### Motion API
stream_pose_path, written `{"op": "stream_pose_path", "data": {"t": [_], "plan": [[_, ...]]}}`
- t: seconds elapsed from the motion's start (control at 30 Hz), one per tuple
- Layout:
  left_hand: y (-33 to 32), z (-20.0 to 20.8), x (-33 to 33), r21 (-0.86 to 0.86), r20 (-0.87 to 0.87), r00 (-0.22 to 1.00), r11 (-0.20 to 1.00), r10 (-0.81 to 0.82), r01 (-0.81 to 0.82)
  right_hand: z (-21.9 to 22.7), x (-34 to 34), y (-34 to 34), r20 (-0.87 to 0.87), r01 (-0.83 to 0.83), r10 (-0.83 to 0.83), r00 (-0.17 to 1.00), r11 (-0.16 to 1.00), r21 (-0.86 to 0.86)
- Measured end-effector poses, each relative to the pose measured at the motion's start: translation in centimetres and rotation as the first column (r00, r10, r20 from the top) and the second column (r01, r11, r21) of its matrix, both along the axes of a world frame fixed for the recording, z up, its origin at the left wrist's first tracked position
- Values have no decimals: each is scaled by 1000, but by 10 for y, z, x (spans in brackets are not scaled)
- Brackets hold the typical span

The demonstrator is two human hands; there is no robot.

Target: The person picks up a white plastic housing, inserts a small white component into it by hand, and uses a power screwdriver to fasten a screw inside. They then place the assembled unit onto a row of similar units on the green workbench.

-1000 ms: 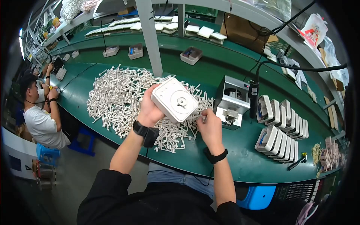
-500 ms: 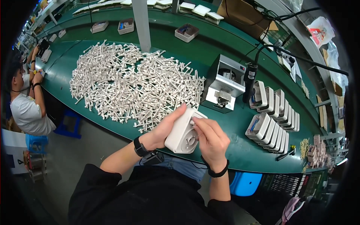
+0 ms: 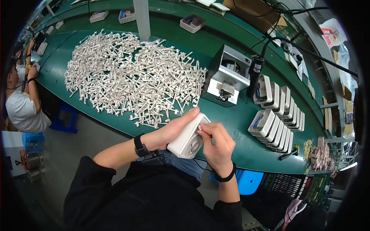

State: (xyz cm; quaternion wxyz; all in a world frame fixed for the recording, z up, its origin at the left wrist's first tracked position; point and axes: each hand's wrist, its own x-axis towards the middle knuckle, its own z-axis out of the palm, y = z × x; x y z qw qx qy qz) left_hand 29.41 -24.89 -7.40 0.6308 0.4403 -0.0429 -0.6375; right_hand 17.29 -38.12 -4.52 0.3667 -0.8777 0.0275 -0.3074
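Observation:
My left hand [image 3: 172, 130] is wrapped round the side of a white plastic housing [image 3: 178, 143], held tilted above the table's near edge. A round ring-shaped recess shows in the housing's lower part. My right hand [image 3: 219, 148] has thumb and forefinger pinched at the housing's upper opening, on a small white piece [image 3: 200, 127] whose full shape the fingers hide. Beyond both hands a wide heap of white plastic pins with thicker heads [image 3: 135, 77] covers much of the green table [image 3: 227, 129].
A grey metal machine [image 3: 227, 75] stands right of the heap, with a black cylindrical tool [image 3: 255, 75] hanging beside it. Rows of white housings [image 3: 266, 125] stand farther right, near a screwdriver-like tool [image 3: 288, 154]. Open housings [image 3: 192, 23] lie along the back. A person [image 3: 27, 104] works at far left.
The view has shifted slightly, so the table sits higher in the picture. My right fingers stay pinched at the housing's upper opening, and the housing is turned a little.

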Motion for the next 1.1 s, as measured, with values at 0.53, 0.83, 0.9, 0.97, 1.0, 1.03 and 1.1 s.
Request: {"op": "stream_pose_path", "data": {"t": [0.53, 0.83, 0.9, 0.97, 1.0, 1.03, 1.1], "plan": [[-9, 3, -3, 49, 63, 997, 998, -36, 33, -17, -7, -11, -119, -12, 30, 992, 988, 152], [-5, -18, 12, -124, 190, 980, 992, 51, -28, 15, 8, -51, -146, -255, 249, 957, 967, -22], [-5, -18, 8, -57, 921, 389, 997, 31, 56, 17, 13, -92, 152, 50, -91, 984, 966, 254], [-7, -17, -8, -9, 995, -100, 998, 15, 60, 26, 45, -142, 302, 425, -418, 857, 904, 45], [-14, -17, -24, 73, 980, -189, 994, -56, 86, 16, 55, -169, 314, 427, -417, 853, 903, 42], [-24, -19, -37, 156, 953, -279, 981, -120, 111, -6, 64, -200, 164, 433, -430, 888, 901, 17], [-26, -23, -44, 229, 910, -377, 967, -172, 113, -9, 74, -215, 25, 427, -426, 904, 904, -14]]}}
